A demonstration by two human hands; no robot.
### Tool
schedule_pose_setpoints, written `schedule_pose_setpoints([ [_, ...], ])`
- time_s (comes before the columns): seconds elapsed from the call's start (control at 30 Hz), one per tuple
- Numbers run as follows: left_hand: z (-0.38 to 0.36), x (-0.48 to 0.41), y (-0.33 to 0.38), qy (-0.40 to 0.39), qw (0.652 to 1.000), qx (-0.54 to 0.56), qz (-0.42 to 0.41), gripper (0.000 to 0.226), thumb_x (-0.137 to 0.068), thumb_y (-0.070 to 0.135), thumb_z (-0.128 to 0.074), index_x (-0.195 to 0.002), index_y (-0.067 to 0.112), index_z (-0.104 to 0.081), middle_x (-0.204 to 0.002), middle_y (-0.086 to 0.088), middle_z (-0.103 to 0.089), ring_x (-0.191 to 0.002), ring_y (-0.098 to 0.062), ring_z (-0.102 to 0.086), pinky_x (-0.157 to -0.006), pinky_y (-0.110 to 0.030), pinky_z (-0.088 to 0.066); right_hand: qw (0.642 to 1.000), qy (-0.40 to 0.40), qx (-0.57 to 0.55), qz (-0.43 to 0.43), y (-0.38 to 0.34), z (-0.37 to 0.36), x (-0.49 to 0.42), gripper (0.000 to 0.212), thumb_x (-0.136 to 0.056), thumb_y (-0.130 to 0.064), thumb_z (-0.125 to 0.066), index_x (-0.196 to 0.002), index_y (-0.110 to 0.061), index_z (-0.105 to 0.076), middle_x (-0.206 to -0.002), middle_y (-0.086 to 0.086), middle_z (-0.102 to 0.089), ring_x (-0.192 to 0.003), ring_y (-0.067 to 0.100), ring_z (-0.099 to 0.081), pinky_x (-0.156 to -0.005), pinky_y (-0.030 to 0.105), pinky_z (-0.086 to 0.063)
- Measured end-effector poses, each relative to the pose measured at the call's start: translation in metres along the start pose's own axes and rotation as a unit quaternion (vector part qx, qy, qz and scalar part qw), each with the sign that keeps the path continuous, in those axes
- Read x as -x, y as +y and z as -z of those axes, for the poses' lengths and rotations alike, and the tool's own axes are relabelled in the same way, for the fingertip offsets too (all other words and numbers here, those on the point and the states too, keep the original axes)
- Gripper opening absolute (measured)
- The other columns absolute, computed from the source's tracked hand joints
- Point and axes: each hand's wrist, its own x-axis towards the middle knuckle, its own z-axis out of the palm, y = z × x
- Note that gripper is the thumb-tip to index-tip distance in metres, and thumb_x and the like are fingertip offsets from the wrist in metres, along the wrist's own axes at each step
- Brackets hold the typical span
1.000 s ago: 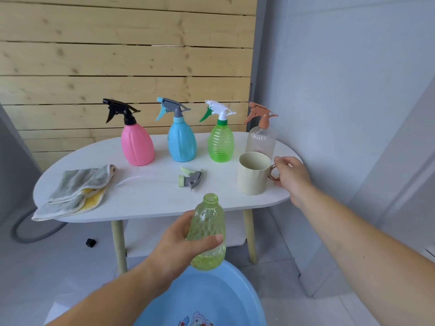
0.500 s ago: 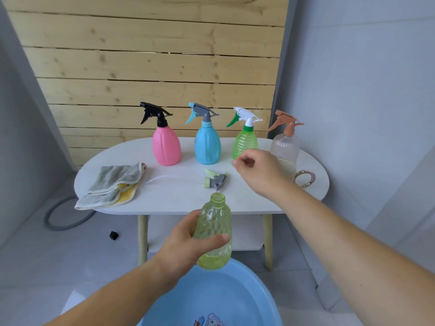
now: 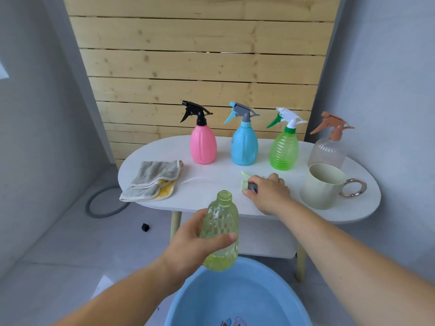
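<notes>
My left hand [image 3: 191,243] grips a yellow-green clear bottle [image 3: 221,222] with no cap, upright above a blue basin [image 3: 237,297]; a little liquid sits in its bottom. On the white oval table [image 3: 211,184], my right hand [image 3: 268,192] closes its fingers round the loose green-and-grey spray head [image 3: 248,183]. Its thin white tube [image 3: 195,178] trails left along the tabletop.
Pink [image 3: 203,147], blue [image 3: 244,144], green [image 3: 284,149] and clear [image 3: 328,149] spray bottles stand in a row at the table's back. A cream mug [image 3: 321,187] stands at the right, a folded grey-yellow cloth [image 3: 153,180] at the left. A hose ring [image 3: 103,203] lies on the floor.
My right hand left the mug's handle, swept left across the table and came down on the spray head. The left hand kept holding the bottle over the basin.
</notes>
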Motion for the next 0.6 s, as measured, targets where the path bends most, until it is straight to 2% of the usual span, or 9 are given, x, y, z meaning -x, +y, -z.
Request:
schedule_pose_setpoints([
  [0.17,0.006,0.007,0.001,0.009,1.000,0.012,0.001,0.057,-0.076,0.022,-0.092,-0.126,0.030,-0.066,-0.115,0.003,-0.077,-0.106,-0.019,-0.074,-0.097,-0.043,-0.059,0.999,0.004,-0.033,-0.008,0.005,0.000,0.003,0.033,-0.091,-0.052,-0.057,-0.117,-0.032,-0.056,-0.119,0.011,-0.045,-0.115,0.035,-0.043,-0.098,0.039,-0.040],
  [0.23,0.008,0.010,0.002,0.013,1.000,0.016,0.000,0.063,-0.070,0.027,-0.092,-0.127,0.030,-0.065,-0.116,0.004,-0.076,-0.107,-0.018,-0.074,-0.097,-0.044,-0.059,0.993,0.018,-0.118,0.002,0.006,0.004,0.003,0.024,-0.091,-0.046,-0.061,-0.108,-0.031,-0.057,-0.111,0.008,-0.055,-0.108,0.031,-0.050,-0.088,0.035,-0.044],
  [0.3,0.010,0.014,0.003,0.014,1.000,0.017,-0.004,0.064,-0.068,0.029,-0.090,-0.127,0.030,-0.065,-0.117,0.003,-0.076,-0.108,-0.019,-0.074,-0.098,-0.045,-0.058,0.973,0.041,-0.227,0.023,0.003,0.015,0.009,0.017,-0.091,-0.035,-0.066,-0.101,-0.023,-0.059,-0.091,-0.002,-0.062,-0.087,0.020,-0.058,-0.072,0.028,-0.045],
  [0.33,0.011,0.015,0.003,0.015,1.000,0.017,-0.004,0.064,-0.068,0.030,-0.091,-0.127,0.029,-0.065,-0.117,0.002,-0.076,-0.109,-0.019,-0.074,-0.099,-0.046,-0.058,0.959,0.050,-0.278,0.028,0.001,0.022,0.014,0.016,-0.090,-0.030,-0.068,-0.100,-0.019,-0.061,-0.082,-0.006,-0.060,-0.078,0.018,-0.059,-0.069,0.027,-0.047],
  [0.4,0.012,0.019,0.004,0.017,1.000,0.016,-0.008,0.064,-0.068,0.030,-0.091,-0.127,0.029,-0.065,-0.117,0.001,-0.076,-0.109,-0.020,-0.073,-0.101,-0.048,-0.057,0.929,0.065,-0.364,0.031,-0.005,0.037,0.028,0.013,-0.088,-0.022,-0.072,-0.096,-0.015,-0.065,-0.072,-0.006,-0.057,-0.071,0.020,-0.062,-0.077,0.040,-0.057],
  [0.47,0.013,0.022,0.006,0.019,1.000,0.013,-0.013,0.064,-0.068,0.030,-0.090,-0.127,0.028,-0.065,-0.116,0.001,-0.077,-0.108,-0.020,-0.074,-0.100,-0.047,-0.057,0.915,0.074,-0.394,0.039,-0.009,0.054,0.042,0.011,-0.086,-0.020,-0.074,-0.094,-0.016,-0.068,-0.074,0.000,-0.056,-0.069,0.020,-0.065,-0.087,0.048,-0.058],
  [0.53,0.014,0.026,0.008,0.020,1.000,0.011,-0.018,0.064,-0.068,0.030,-0.090,-0.127,0.028,-0.065,-0.116,0.001,-0.077,-0.108,-0.019,-0.074,-0.099,-0.047,-0.058,0.920,0.093,-0.377,0.056,-0.010,0.074,0.055,0.013,-0.085,-0.024,-0.075,-0.095,-0.020,-0.068,-0.077,0.000,-0.058,-0.071,0.019,-0.067,-0.088,0.048,-0.057],
  [0.6,0.014,0.029,0.009,0.022,0.999,0.010,-0.021,0.064,-0.068,0.031,-0.090,-0.126,0.028,-0.065,-0.116,0.000,-0.076,-0.108,-0.021,-0.074,-0.099,-0.049,-0.058,0.935,0.126,-0.322,0.075,-0.007,0.094,0.067,0.021,-0.081,-0.032,-0.079,-0.097,-0.024,-0.068,-0.080,-0.004,-0.061,-0.078,0.023,-0.068,-0.082,0.042,-0.056],
])
